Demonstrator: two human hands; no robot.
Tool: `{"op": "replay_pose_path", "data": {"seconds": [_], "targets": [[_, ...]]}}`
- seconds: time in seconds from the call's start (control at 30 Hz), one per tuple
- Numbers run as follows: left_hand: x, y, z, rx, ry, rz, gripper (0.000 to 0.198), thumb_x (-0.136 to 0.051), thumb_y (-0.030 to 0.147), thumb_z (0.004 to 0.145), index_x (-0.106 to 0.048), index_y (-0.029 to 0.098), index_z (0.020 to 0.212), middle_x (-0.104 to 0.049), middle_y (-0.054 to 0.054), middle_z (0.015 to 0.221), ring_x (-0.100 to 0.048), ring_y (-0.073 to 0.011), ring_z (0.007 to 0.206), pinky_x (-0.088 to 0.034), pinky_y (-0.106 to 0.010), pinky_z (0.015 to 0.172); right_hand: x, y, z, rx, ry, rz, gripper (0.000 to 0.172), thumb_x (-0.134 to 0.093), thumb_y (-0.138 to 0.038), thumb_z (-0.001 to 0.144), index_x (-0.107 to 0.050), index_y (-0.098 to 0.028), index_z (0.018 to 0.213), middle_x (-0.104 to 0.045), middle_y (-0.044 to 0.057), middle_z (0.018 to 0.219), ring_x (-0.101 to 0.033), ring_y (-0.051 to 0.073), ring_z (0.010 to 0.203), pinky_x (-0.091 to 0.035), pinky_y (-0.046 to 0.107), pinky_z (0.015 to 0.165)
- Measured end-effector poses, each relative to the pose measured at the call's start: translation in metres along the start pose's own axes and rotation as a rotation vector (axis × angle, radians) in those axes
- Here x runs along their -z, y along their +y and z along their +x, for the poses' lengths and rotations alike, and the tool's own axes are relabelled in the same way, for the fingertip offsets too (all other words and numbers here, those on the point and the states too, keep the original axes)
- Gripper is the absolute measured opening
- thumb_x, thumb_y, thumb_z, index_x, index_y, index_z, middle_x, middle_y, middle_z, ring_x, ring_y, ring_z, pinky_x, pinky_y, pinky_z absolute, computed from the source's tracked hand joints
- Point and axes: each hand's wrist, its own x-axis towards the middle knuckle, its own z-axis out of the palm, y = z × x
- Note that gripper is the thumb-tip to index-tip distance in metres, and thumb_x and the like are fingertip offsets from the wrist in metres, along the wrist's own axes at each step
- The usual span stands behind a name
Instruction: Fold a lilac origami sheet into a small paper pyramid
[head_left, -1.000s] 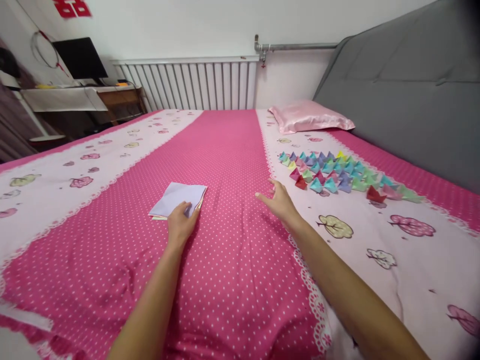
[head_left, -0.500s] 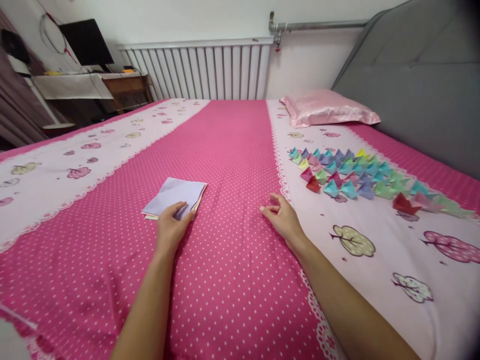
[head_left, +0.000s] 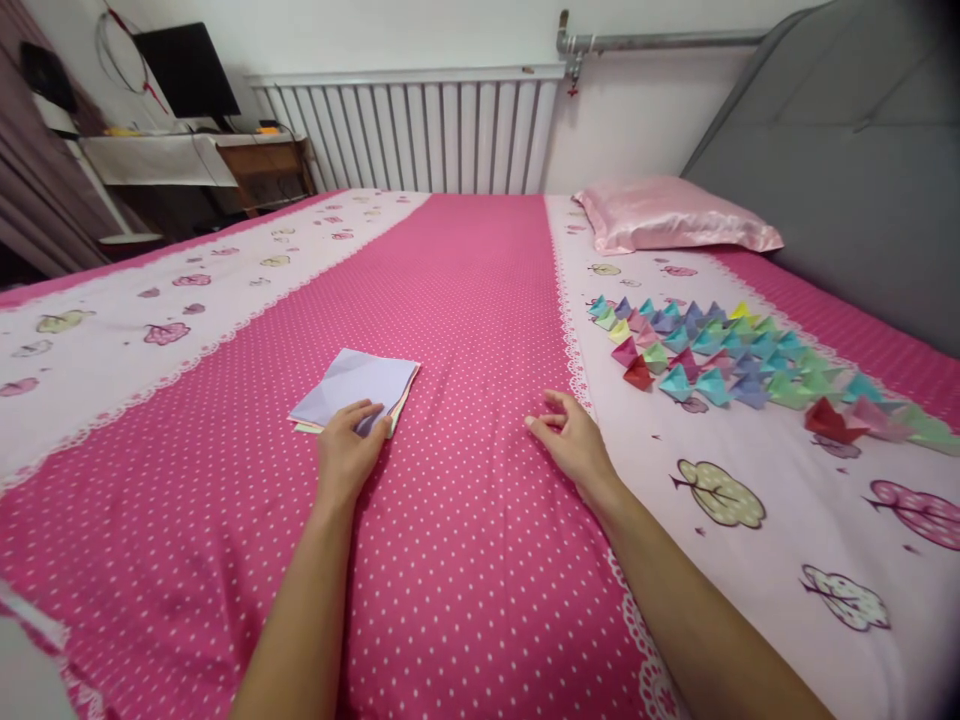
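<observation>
A small stack of square paper [head_left: 358, 382], lavender sheet on top with cream and green edges showing beneath, lies on the pink dotted part of the bed. My left hand [head_left: 351, 440] rests at its near right corner. Its fingers lie over the top sheet, and the thumb is apart from them by the stack's edge. My right hand [head_left: 571, 438] hovers over or rests on the bedspread to the right, with fingers loosely curled, thumb apart and nothing between them. Farther right, several rows of small folded paper pieces [head_left: 712, 385] in many colours stand on the pale strip.
The bedspread [head_left: 465, 560] spreads under both arms. A pink satin pillow [head_left: 675, 215] lies at the far right against the grey headboard [head_left: 847, 190]. Behind the bed are a white radiator [head_left: 420, 135] and a desk [head_left: 262, 160] with a black monitor [head_left: 187, 70].
The whole view has shifted slightly, so the scene appears a little farther right. Both hands keep nearly the same places and poses, and the stack stays put on the bed.
</observation>
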Motion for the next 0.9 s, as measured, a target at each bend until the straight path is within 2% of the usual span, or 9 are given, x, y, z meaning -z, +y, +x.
{"op": "replay_pose_path", "data": {"seconds": [0.37,0.63,0.9], "targets": [[0.0004,-0.001,0.0006,0.027,-0.008,-0.044,0.038,-0.058,0.021,0.062,-0.068,0.016,0.098,-0.062,-0.008,0.115,-0.057,-0.0232,0.105,-0.04,-0.037,0.098,0.0007,0.0007,0.0,0.012,-0.007,0.006,0.052,-0.062,-0.035,0.07,-0.05,-0.017,0.117,-0.058,0.013,0.117,-0.063,0.019,0.088,-0.049,0.037,0.081],[0.0013,-0.0003,-0.0008,-0.117,-0.034,0.102,0.042,-0.057,0.026,0.065,-0.065,0.013,0.104,-0.058,-0.012,0.119,-0.053,-0.0227,0.11,-0.037,-0.035,0.101,0.0014,-0.0006,0.0004,0.007,-0.002,-0.044,0.052,-0.061,-0.035,0.07,-0.051,-0.016,0.116,-0.06,0.013,0.114,-0.063,0.019,0.087,-0.049,0.037,0.08],[0.003,-0.0045,0.0012,-0.048,-0.072,0.038,0.043,-0.056,0.032,0.068,-0.064,0.013,0.106,-0.06,-0.01,0.117,-0.055,-0.0243,0.107,-0.041,-0.037,0.096,0.0021,-0.0011,-0.0005,0.023,-0.002,-0.057,0.05,-0.061,-0.034,0.07,-0.052,-0.015,0.115,-0.059,0.014,0.116,-0.063,0.02,0.087,-0.049,0.037,0.08]]}}
